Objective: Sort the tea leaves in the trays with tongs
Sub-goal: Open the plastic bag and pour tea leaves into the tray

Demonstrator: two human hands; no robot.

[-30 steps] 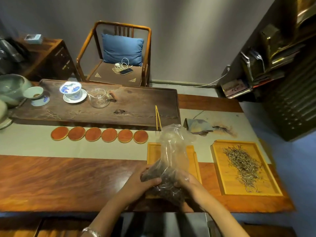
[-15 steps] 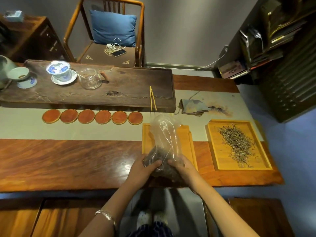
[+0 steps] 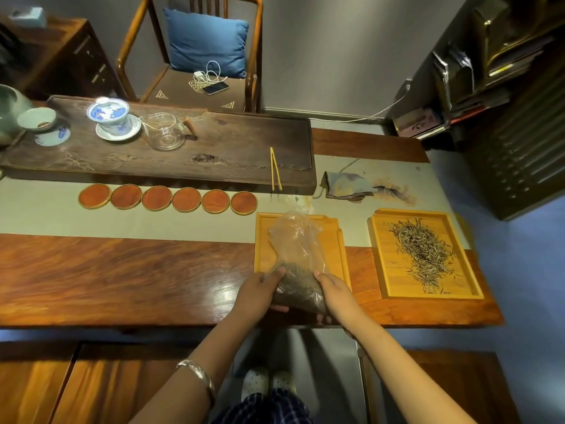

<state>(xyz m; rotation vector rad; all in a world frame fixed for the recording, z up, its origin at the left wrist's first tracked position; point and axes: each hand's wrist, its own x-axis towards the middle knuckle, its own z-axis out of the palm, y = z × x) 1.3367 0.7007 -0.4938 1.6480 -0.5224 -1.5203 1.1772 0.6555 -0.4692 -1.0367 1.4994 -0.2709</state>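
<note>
Two hands grasp a clear plastic bag of dark tea leaves (image 3: 298, 286) over the near end of the left bamboo tray (image 3: 260, 240); the left hand (image 3: 256, 296) curls round its left side, the right hand (image 3: 334, 296) round its right; the bag's empty top stands upright above them; the right bamboo tray (image 3: 382, 261) holds a loose heap of pale tea leaves (image 3: 423, 252); the yellow tongs (image 3: 274, 172) lie on the dark wooden tea board (image 3: 244, 145), well apart from both hands.

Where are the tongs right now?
The tongs lie on the right end of the dark wooden tea board, just beyond the bag-covered tray, untouched by either hand.
</note>
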